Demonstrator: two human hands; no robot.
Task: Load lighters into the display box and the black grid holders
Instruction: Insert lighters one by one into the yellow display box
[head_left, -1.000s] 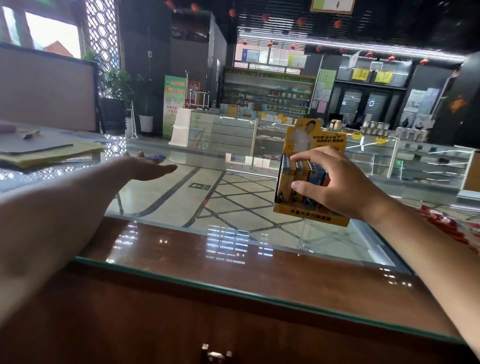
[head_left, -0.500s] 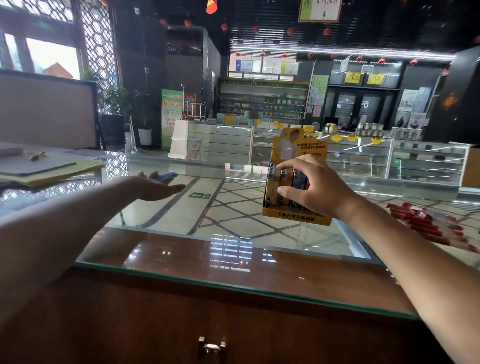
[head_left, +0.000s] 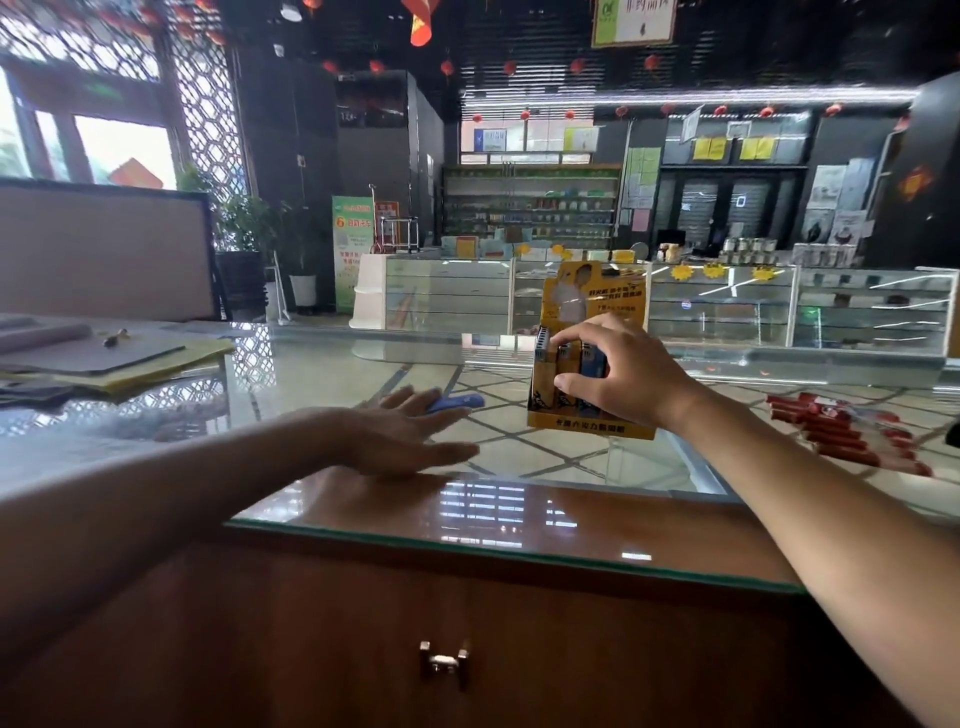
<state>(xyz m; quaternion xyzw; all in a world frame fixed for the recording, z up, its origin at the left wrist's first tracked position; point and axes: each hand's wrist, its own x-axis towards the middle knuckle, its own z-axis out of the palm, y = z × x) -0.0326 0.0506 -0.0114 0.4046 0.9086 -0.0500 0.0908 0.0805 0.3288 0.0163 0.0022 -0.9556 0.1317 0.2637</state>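
On the glass bench (head_left: 311, 374), the right grip (head_left: 623, 374) holds the part-full yellow display box (head_left: 589, 427); the left grip (head_left: 405, 436) lies open and flat by one blue lighter (head_left: 460, 401), not yet loaded.

The left arm reaches from the lower left to the centre, with the left hand (head_left: 400, 434) flat, palm down, fingers straight, the fingertips perhaps touching down. From the lower right, the right hand (head_left: 623, 374) curls round the display box (head_left: 592, 301).

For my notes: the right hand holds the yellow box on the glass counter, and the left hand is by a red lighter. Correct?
Not quite: the head view shows the lighter at the left hand is blue, not red. The right hand does hold the yellow box.
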